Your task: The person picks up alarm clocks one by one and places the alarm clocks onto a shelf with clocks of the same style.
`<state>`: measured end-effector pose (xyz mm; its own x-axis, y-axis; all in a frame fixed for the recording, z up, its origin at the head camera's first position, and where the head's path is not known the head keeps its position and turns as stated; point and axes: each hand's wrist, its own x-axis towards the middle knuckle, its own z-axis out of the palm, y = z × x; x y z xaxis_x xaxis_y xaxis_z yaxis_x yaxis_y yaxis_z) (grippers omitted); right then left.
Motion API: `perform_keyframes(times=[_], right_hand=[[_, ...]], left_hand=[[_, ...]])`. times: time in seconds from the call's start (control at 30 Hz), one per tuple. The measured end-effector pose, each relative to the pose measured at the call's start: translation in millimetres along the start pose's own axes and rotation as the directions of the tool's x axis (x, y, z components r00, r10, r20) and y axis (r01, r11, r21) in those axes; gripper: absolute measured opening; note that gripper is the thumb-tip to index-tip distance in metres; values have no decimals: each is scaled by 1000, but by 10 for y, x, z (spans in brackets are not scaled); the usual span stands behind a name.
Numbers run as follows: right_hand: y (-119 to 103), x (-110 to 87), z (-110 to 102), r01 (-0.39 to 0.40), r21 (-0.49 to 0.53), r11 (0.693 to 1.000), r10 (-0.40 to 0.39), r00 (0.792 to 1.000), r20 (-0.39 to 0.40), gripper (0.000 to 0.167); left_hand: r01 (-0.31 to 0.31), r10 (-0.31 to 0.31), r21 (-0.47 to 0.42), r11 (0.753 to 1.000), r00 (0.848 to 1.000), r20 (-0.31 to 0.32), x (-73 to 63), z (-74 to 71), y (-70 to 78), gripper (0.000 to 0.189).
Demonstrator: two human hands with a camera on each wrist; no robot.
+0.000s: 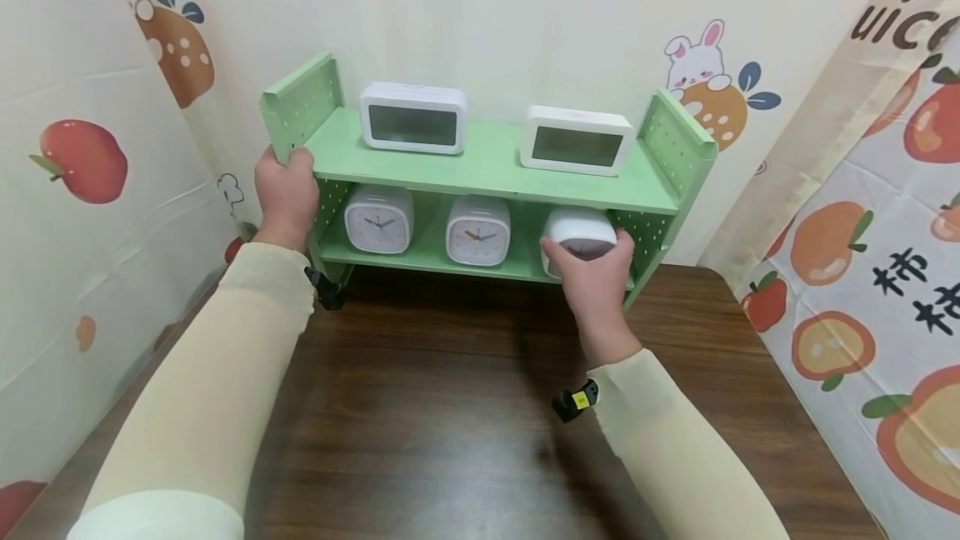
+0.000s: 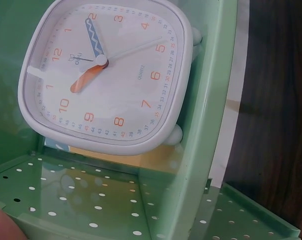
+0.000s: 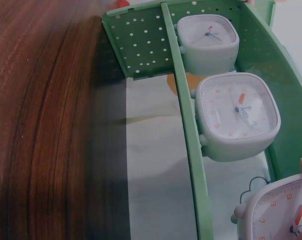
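Note:
A green two-tier shelf (image 1: 487,173) with perforated side panels stands against the back curtain. At its left side panel, my left hand (image 1: 287,194) grips the edge just below the upper board; part of its fingers is hidden. My right hand (image 1: 596,286) holds a white analog alarm clock (image 1: 576,225) at the right end of the lower board, thumb on one side and fingers on the other. In the right wrist view this alarm clock (image 3: 263,212) is cut off at the corner, fingertips at its edge. Two similar alarm clocks, one in the middle (image 1: 477,232) and one at the left (image 1: 378,221), sit on the same board.
On the upper board stand two white digital clocks, one left (image 1: 412,117) and one right (image 1: 576,142), with dark screens. A dark brown wooden table (image 1: 450,407) lies in front. Fruit-printed curtains (image 1: 825,273) enclose the back and both sides.

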<state>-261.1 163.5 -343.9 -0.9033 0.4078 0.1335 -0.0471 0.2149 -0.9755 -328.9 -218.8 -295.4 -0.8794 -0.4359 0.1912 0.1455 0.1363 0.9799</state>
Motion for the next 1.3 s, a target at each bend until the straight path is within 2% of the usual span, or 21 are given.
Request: perform_keyframes(times=[0.27,0.73,1.3], right_hand=[[21,81,54,-18,-34,999,18,1000,4,114],[146,229,67,39,-77,996,-40,999,-2,113],[145,254,70,47,-89,995,-46,999,14,117]], left_hand=[[6,-6,-9,1000,1000,9,-10,-6,10,44],[-17,17,3,1000,1000,-10,22,9,-23,44],[-16,15,-5,1000,1000,-9,31,8,-39,45]])
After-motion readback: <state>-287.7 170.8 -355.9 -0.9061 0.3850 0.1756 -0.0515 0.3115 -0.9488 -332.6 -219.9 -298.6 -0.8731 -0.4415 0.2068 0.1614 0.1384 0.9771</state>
